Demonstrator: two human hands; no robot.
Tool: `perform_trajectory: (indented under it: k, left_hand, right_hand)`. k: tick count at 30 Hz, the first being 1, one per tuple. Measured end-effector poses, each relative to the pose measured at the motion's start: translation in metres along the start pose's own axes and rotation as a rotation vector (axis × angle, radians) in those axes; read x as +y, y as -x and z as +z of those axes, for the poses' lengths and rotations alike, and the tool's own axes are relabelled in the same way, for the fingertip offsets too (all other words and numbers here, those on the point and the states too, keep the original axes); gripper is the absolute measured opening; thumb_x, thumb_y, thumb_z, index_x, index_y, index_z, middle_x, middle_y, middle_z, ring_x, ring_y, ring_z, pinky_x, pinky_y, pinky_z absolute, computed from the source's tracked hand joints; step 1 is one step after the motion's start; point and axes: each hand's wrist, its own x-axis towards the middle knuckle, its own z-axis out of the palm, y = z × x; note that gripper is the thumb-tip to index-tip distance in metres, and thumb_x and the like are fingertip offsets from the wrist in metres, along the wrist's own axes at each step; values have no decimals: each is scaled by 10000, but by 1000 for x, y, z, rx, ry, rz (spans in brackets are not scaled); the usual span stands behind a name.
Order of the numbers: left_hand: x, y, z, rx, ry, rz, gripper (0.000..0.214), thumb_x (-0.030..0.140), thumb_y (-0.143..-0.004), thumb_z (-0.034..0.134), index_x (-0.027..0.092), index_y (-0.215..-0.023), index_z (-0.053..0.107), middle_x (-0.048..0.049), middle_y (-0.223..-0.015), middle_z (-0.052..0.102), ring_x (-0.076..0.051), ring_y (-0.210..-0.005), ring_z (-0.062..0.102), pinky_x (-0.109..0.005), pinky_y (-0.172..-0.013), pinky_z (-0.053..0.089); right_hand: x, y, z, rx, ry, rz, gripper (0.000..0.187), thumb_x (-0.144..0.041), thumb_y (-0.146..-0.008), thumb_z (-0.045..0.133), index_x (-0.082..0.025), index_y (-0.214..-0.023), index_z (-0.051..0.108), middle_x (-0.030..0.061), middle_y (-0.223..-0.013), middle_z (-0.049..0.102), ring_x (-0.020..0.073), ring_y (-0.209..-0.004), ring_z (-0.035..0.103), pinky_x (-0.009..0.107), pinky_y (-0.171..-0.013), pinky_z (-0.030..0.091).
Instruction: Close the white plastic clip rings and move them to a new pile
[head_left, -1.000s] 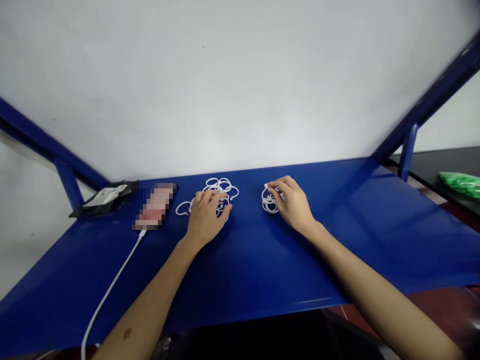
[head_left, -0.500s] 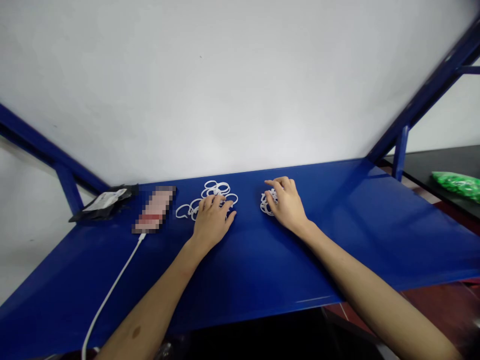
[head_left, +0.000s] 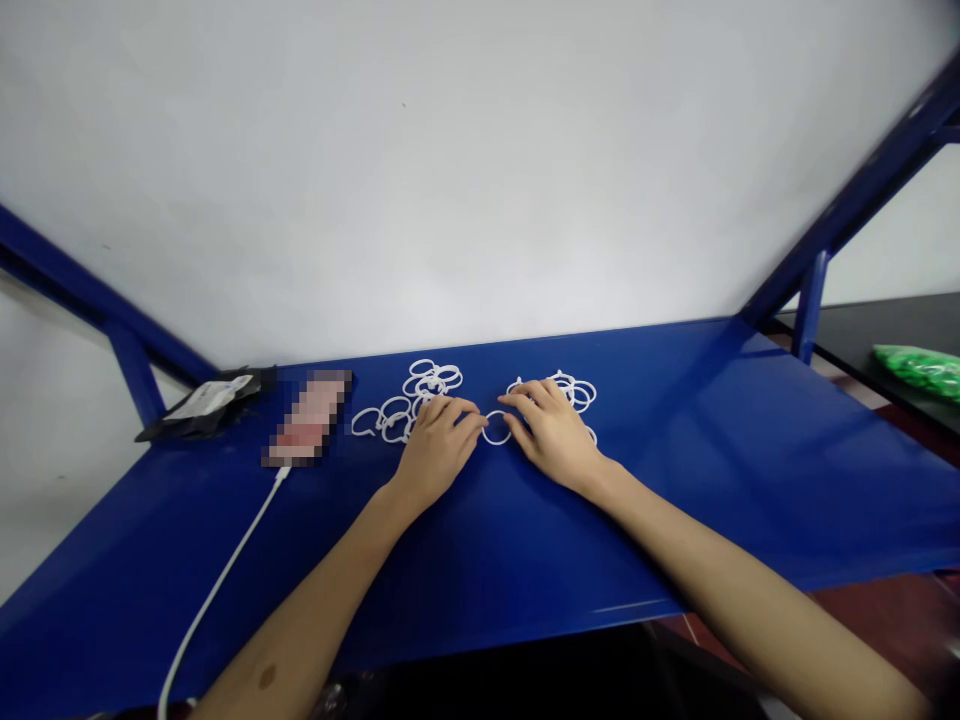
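A single white ring (head_left: 496, 443) lies between my two hands, just above or on the blue table. My left hand (head_left: 442, 448) pinches its left side with the thumb and fingertips together. At the ring's right side, the thumb and fingers of my right hand (head_left: 556, 432) close on it, partly hiding its edge. Beside and partly behind my left hand is a loose pile of white rings (head_left: 395, 410), some with a small knob. Another group of white rings (head_left: 583, 396) shows behind my right hand, which covers part of it.
On the blue table (head_left: 480, 570), a phone with a blurred screen (head_left: 309, 420) lies to the left, a white cable (head_left: 217, 590) plugged into it. A black plastic package (head_left: 206, 402) rests farther left. Blue frame bars flank the table. A green bag (head_left: 922, 370) sits on the black surface at right.
My left hand has moved slightly right and now pinches a ring. My right hand has shifted down to meet it. More rings of the right group now show behind the right hand.
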Motion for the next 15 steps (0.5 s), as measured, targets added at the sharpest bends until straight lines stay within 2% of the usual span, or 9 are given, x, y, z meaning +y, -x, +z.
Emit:
perform_trajectory:
  k: [4,8,12,15]
  left_hand:
    - [3,0,-4,48,25,44,166,200,-986,552,223,-1037,709,-59,-1053,701,-235,-1005,558,-400,-937,469]
    - [5,1,-8,97,75,15,183,193,-992,537,238,-1042,707,-56,-1052,698,-224,-1010,571,-396,-946,484]
    - [7,2,-9,99,119,0,169,220,-1003,525,233,-1048,688,-50,-1016,704,-214,-983,600,-392,-945,488]
    - [8,1,-9,145,116,-10,147,250,-1002,539,231,-1068,668,-46,-994,712,-217,-970,612,-387,-937,489]
  right_hand:
    - [-1,0,1,-30,-42,-23,299,-215,-1008,486,-187,-1257,649,131,-1210,674,293,-1118,560,511,-981,487]
    - [0,1,4,-84,-113,13,255,-221,-1017,490,-181,-1207,656,109,-1048,731,266,-981,600,472,-923,494]
    - [1,3,5,-76,-234,56,183,-261,-1030,497,-212,-1085,664,68,-1005,738,228,-908,601,397,-864,491]
    - [0,4,2,-78,-315,58,142,-254,-1024,517,-219,-1028,655,46,-971,732,205,-873,591,362,-839,479]
